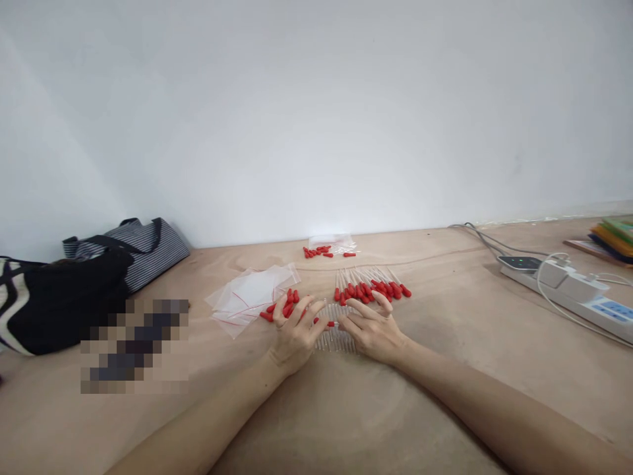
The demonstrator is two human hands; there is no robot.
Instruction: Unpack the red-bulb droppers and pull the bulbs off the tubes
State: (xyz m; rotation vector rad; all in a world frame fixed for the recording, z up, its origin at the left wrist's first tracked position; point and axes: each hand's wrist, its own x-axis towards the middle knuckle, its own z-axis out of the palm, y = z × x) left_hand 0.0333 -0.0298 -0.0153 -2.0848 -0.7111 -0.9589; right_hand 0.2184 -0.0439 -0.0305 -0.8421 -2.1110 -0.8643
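Over by the left edge of the tabletop (445,396), a striped bag (143,247) and a black bag (64,297) are sitting well out of play. A fan of clear zip bags (252,297) is lying just beside the action. The left hand (297,333) is pressing down flat, fingers splayed and gripping nothing, its tips touching a scatter of loose red caps (287,307). Between the two hands a row of clear tubes (333,336) is lying side by side, partly under the palms. The right hand (373,330) is mirroring it, fingers spread and released, tips reaching the capped droppers (370,287) fanned out just beyond. The hands seem to be squaring up the tubes, and picking one out is going to call for a light pinch. Toward the right edge, a power strip (568,287) is sitting with its cables trailing.
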